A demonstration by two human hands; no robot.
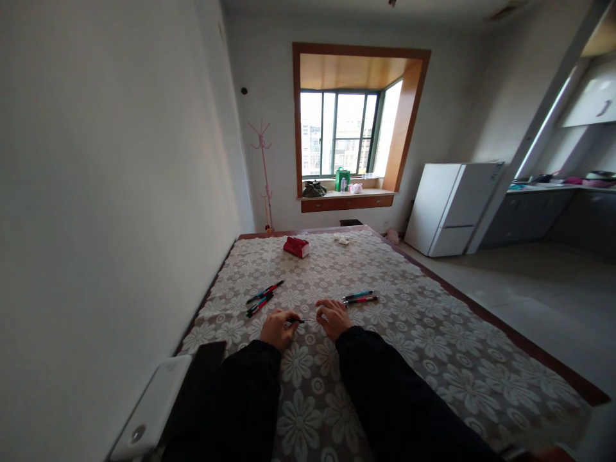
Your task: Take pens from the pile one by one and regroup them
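On my left, a few pens [260,304] lie slantwise on the flowered cloth [298,420]. My left hand [278,329] pinches a slim dark pen piece [301,321] between the two hands, its long axis running sideways, thin end towards my right hand [332,317]. That hand's fingers are curled just beside the tip (whether they grip anything, I can't tell). Further right lie two more pens [362,299]; no brand or lettering is readable.

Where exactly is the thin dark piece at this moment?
In the head view, the thin dark piece is below the centre, pinched in the left hand and pointing toward the right hand, over the flowered tablecloth.
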